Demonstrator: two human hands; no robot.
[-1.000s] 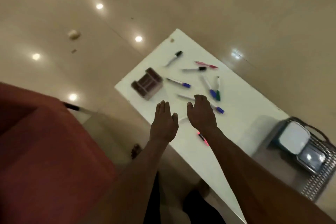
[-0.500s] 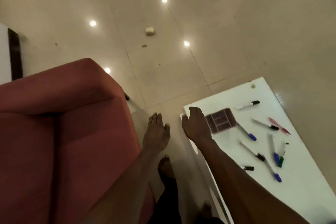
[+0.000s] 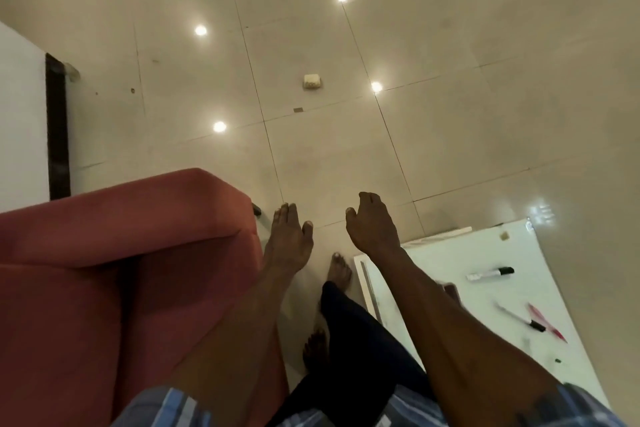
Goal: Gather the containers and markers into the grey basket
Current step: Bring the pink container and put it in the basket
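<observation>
Judging by the markers lying loose on the white table (image 3: 433,253), little of the gathering appears done. Both the left hand (image 3: 289,243) and the right hand (image 3: 374,227) are held open and empty over the floor. A black-capped marker (image 3: 490,274) is seen right of the right hand, a second marker (image 3: 519,317) nearer the body; no grey basket is seen.

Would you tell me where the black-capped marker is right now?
In the head view, the black-capped marker lies on the white table at right, beyond the right forearm.

Dim, warm light; ceiling-lamp glare spots on glossy floor (image 3: 450,45); edges blurred.
</observation>
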